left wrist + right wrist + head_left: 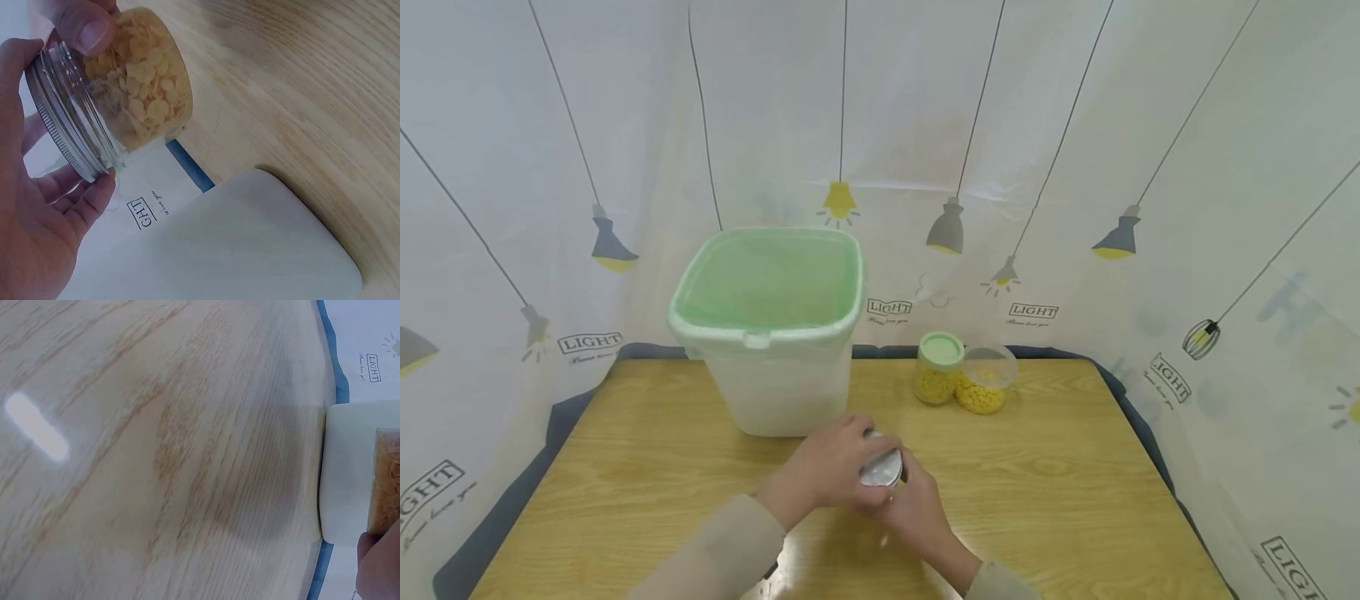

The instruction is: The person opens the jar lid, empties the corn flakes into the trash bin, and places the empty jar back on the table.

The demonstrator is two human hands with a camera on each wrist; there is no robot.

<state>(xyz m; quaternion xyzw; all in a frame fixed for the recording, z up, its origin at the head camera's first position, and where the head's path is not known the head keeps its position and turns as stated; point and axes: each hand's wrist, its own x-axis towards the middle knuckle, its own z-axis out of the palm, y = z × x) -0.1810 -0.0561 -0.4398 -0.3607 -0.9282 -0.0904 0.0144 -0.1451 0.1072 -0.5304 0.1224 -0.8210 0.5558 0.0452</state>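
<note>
A clear jar (144,87) of small yellow flakes is held up between both hands over the table. My left hand (831,467) grips its silver screw lid (65,119), with fingers and thumb spread round the ribbed edge. Round the jar's body curl the fingers of my right hand (917,504), whose thumb presses the side near the lid in the left wrist view. The lid sits on the jar's mouth. At the right wrist view's edge, part of the right hand (381,565) shows under the flake-filled jar.
A large white bin (782,383) with a green lid (767,275) stands behind the hands, to the left. Farther back on the wooden table (1037,483) are a green-lidded jar (936,371) and a clear-topped tub (981,387), both with yellow contents. A printed sheet (910,108) hangs around the table.
</note>
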